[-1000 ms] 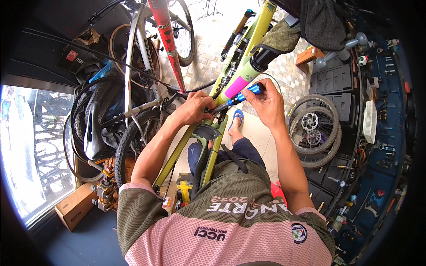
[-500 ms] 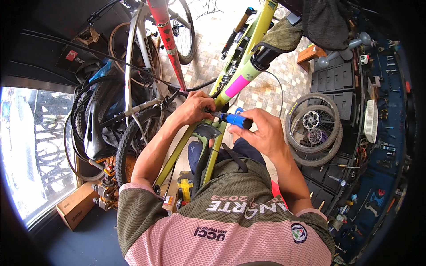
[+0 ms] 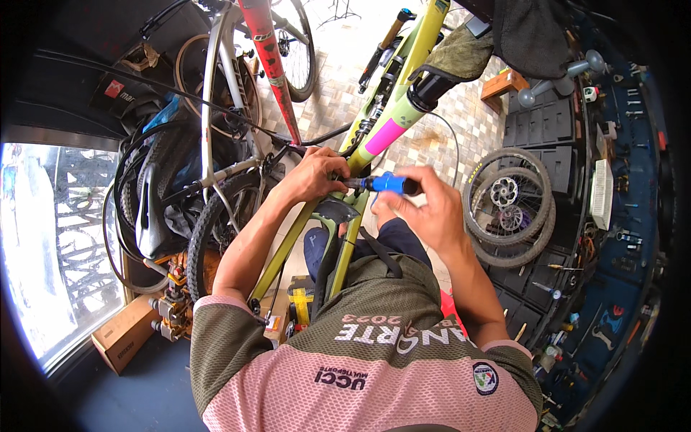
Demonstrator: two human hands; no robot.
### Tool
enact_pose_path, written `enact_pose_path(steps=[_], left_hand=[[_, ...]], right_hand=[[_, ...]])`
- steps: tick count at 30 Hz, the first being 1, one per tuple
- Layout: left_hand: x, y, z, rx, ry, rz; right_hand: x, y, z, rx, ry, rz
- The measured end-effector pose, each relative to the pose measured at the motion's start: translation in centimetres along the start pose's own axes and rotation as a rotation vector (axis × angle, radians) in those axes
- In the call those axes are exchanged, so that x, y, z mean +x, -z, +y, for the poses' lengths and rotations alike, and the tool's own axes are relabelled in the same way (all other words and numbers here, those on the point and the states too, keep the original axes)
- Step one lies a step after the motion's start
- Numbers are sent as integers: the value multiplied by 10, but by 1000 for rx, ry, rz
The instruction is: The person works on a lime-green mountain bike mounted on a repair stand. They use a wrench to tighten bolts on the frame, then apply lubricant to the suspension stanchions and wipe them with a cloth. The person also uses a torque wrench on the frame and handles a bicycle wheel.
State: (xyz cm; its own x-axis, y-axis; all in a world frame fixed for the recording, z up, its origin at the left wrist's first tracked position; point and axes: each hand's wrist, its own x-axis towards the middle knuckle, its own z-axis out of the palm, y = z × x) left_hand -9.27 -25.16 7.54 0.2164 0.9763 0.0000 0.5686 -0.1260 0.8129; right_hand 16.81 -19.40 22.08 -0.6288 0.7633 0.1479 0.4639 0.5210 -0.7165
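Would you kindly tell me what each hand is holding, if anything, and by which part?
The right hand holds a blue-handled tool by its handle. The left hand is at the tool's other end; whether it grips anything cannot be told.

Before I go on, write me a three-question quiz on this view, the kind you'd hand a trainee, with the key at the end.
1. Pick one. The blue handle is held in which hand?
A) left
B) right
C) neither

2. True or false: the patch of bright colour on the yellow-green bike frame is blue.

3. Count: how many overlapping loose wheels show on the right side of the picture, beyond the person's right forearm?

Key
1. B: the right hand holds it.
2. False: it is pink.
3. Two.
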Motion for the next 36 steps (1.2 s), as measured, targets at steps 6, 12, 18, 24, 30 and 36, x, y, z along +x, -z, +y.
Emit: enact_pose_path(steps=[6,12,18,24,30,36], left_hand=[[5,3,5,6,47,-14],[-1,-4,-3,2,-30,48],[1,-6,-9,29,-26,25],[2,-9,-6,62,-19,89],[1,-5,-7,78,-59,52],[3,-11,-11,67,-95,116]], right_hand=[[28,3,13,123,-159,33],[1,3,-1,78,175,-60],[3,-1,-6,111,172,-36],[29,-2,8,161,1,79],[14,-1,-7,179,200,-56],[35,0,17,245,9,26]])
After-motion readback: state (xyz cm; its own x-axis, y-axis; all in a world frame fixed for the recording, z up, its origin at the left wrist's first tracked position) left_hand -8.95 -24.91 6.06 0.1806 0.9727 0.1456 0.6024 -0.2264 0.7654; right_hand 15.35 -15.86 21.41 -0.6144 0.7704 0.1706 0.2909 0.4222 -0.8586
